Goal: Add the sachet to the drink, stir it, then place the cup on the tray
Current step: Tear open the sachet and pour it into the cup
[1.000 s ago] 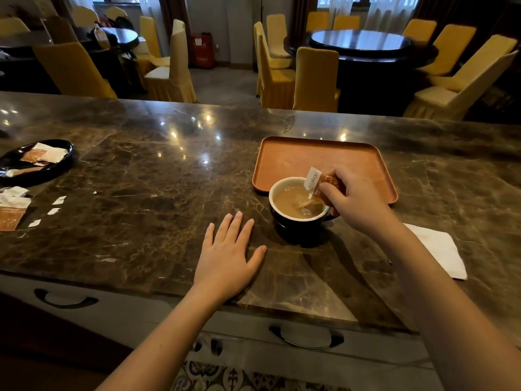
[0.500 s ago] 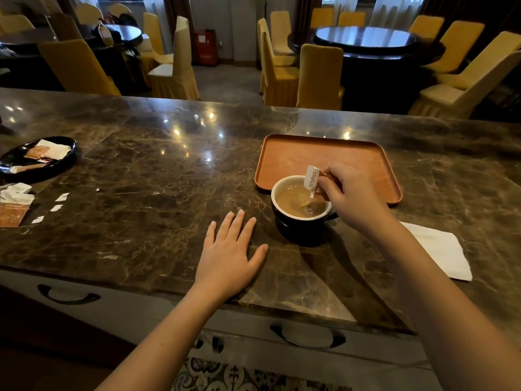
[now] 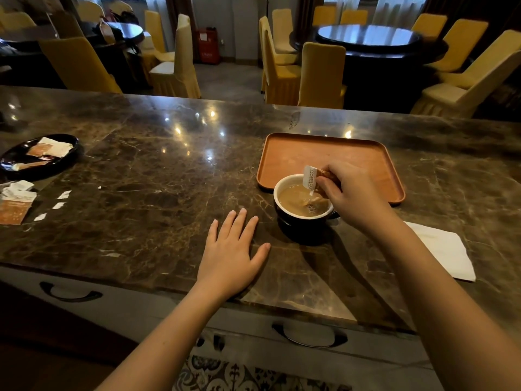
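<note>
A dark cup (image 3: 303, 218) of milky brown drink stands on the marble counter (image 3: 146, 198), touching the near edge of the orange tray (image 3: 324, 153), which holds nothing. The right hand (image 3: 352, 196) pinches a sachet (image 3: 309, 177) over the cup, its lower end dipped in the drink; the fingers hide part of it. The left hand (image 3: 229, 253) lies flat and spread on the counter. A black dish (image 3: 36, 158) holds wrappers, too small to read.

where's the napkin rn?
Head view: the white napkin lies flat on the counter, right of the cup, under the right forearm, near the tray's front-right corner.
</note>
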`<act>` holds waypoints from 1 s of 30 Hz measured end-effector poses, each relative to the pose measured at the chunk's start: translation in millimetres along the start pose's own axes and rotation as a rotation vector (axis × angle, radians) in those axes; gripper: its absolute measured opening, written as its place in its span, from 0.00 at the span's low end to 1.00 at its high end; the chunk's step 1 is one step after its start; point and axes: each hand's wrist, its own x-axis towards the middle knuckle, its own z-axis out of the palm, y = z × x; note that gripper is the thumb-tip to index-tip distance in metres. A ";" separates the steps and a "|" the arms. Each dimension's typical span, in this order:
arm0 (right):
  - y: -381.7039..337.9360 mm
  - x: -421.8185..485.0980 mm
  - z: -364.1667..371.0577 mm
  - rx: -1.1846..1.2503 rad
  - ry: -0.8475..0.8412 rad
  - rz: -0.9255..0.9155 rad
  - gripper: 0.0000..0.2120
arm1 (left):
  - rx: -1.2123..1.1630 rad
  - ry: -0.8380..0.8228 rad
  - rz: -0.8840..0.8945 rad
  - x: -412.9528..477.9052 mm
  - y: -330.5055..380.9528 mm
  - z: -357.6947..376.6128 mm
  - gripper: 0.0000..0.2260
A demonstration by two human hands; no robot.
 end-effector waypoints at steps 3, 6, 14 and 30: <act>-1.2 -0.5 -0.2 0.000 -0.043 -0.011 0.06 | 0.005 0.000 -0.002 0.4 -0.5 1.0 0.30; -1.0 0.2 -0.1 -0.021 -0.055 0.008 0.06 | 0.002 0.001 -0.002 0.9 -1.3 1.4 0.30; -0.5 0.2 -1.7 -0.031 -0.068 -0.006 0.03 | -0.004 -0.018 -0.005 0.5 -0.9 0.0 0.30; 3.1 0.6 -3.2 0.123 -0.044 0.039 0.13 | 0.006 -0.168 0.010 4.1 -3.5 -0.4 0.33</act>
